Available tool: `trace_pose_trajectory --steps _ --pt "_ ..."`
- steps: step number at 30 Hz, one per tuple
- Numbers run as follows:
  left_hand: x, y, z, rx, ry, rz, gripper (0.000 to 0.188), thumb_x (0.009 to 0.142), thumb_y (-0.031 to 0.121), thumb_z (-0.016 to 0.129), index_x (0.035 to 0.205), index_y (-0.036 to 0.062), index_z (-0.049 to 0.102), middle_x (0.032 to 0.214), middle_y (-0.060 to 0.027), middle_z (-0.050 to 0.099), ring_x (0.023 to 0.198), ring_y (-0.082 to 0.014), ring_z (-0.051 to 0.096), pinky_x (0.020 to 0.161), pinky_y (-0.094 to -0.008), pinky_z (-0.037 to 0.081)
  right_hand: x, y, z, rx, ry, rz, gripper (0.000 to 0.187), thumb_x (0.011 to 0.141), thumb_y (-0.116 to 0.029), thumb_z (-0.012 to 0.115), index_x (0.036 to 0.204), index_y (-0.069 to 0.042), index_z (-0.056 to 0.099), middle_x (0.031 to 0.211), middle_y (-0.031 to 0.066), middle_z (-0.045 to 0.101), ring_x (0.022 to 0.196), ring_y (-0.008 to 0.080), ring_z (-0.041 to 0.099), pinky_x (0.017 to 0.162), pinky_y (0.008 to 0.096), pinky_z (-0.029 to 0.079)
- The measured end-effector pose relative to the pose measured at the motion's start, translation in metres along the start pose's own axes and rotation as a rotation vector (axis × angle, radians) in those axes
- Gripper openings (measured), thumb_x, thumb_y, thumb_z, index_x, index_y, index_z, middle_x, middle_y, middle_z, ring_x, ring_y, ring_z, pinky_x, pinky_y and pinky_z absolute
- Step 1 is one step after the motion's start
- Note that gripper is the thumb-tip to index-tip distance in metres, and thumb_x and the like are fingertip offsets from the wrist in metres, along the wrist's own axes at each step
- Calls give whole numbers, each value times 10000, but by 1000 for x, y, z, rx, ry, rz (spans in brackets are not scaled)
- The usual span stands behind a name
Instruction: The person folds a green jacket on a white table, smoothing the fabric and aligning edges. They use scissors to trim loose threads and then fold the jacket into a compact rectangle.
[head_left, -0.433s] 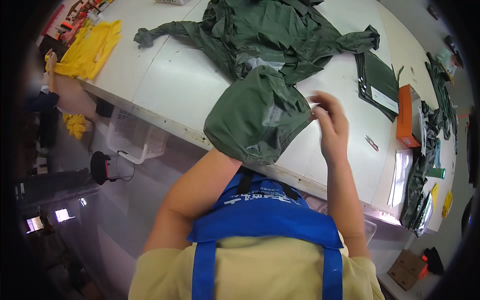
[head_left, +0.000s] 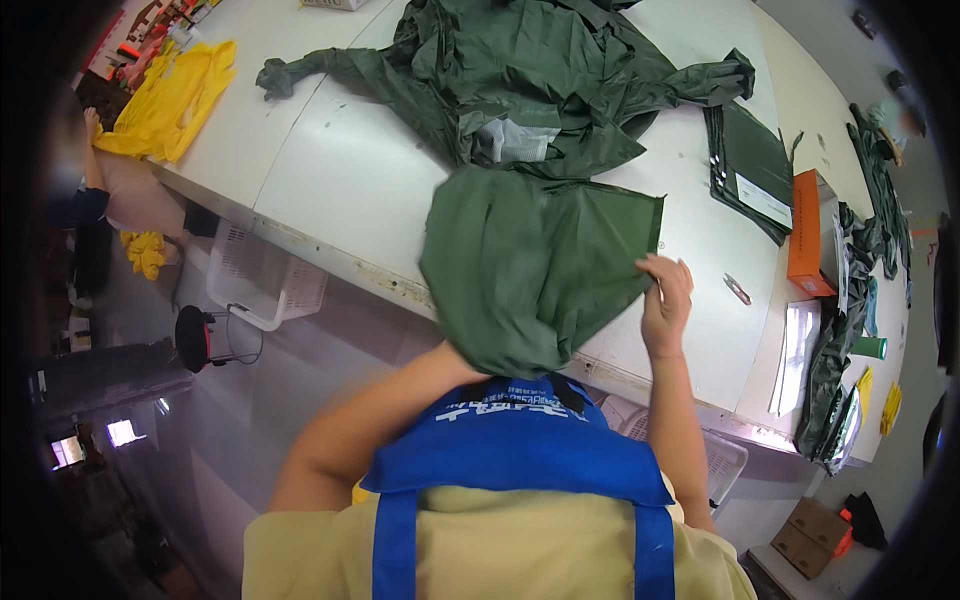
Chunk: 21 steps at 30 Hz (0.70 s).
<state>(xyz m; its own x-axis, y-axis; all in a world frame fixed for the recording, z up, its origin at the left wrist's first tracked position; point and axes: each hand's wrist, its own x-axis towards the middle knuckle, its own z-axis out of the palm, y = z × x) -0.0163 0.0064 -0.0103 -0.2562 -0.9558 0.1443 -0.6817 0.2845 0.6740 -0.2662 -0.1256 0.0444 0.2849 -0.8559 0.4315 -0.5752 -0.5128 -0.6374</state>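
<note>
A dark green rain jacket [head_left: 545, 70] lies spread on the white table with both sleeves out to the sides. Its hood [head_left: 500, 265] is drawn toward me over the table's front edge. Between thumb and fingers, my right hand [head_left: 668, 290] pinches the hood's right edge, pulling that side out flat. My left forearm [head_left: 395, 400] reaches under or into the hood from below; the fabric hides my left hand and its fingers. A whitish patch [head_left: 515, 140] shows at the jacket's neck.
Thread snips [head_left: 737, 289] lie right of my hand. Beyond them are folded dark green garments [head_left: 750, 165], an orange box [head_left: 808, 230] and papers [head_left: 795, 355]. Yellow garments [head_left: 175, 100] lie far left beside another person's arm [head_left: 93, 150]. A white basket [head_left: 265, 270] stands below the table.
My right hand has moved lower and closed on the hood's edge, which is now stretched out to the right. The hood has come nearer to me; more of the whitish patch shows.
</note>
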Motion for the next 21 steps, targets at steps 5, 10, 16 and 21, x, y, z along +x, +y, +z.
trace_pose_trajectory --steps 5,10,16,21 --pt "-48 -27 -18 -287 -63 -396 790 771 257 725 1399 1 320 1366 -215 420 1252 -378 420 1006 -426 382 -40 54 -22 26 -211 150 288 770 108 510 970 -42 653 975 122 636 1009 293 593 888 363 477" --pt "-9 -59 -44 118 605 -341 518 702 8 683 1184 36 495 1266 -207 480 1197 -407 454 949 -406 433 -23 67 -19 212 -351 190 237 757 116 491 898 -9 635 972 141 631 972 288 608 880 351 479" --pt "28 -39 -100 -9 148 185 197 702 -104 574 855 18 596 1134 -110 589 1182 -308 512 883 -368 502 5 102 -60 176 -378 227 97 748 13 522 824 31 579 881 147 615 830 239 599 783 323 475" --pt "16 -104 -95 298 -506 -54 171 766 10 601 936 26 616 1110 -124 594 1078 -298 542 913 -385 457 11 151 -46 -219 -511 384 169 807 -114 567 898 13 632 837 164 614 836 305 608 762 371 477"
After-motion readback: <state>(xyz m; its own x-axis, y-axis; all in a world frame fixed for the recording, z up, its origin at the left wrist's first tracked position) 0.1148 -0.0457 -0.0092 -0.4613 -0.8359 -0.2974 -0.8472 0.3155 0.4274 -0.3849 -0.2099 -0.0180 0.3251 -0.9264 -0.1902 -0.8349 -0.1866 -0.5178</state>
